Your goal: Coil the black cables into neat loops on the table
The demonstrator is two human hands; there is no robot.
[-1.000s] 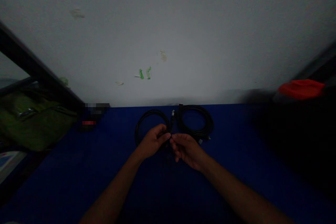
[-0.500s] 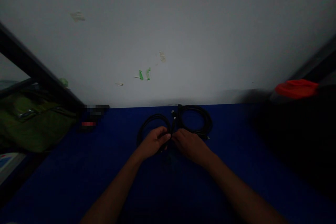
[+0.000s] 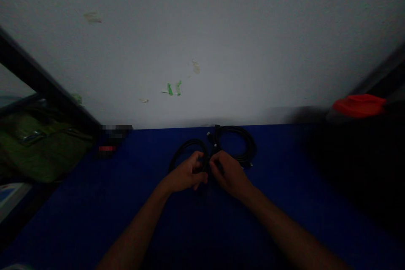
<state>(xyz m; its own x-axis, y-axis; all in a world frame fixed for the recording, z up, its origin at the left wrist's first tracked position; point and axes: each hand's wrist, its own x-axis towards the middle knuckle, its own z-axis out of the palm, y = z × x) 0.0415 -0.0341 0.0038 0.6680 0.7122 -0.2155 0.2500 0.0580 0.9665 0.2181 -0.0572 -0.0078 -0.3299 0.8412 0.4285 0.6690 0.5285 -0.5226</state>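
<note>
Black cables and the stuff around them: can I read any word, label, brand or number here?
Nothing here can be read.
Black cable: its plugs are too small and dark to show any marking.
Dark object: blurred; its red patch shows no readable text.
Pale item: blue marks, too small and dark to read.
Green bag: no lettering visible.

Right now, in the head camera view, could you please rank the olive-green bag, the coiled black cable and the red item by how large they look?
1. Olive-green bag, running to the left edge of the view.
2. Coiled black cable.
3. Red item.

Nearness to the camera may affect this ranking, so it is unsure.
</note>
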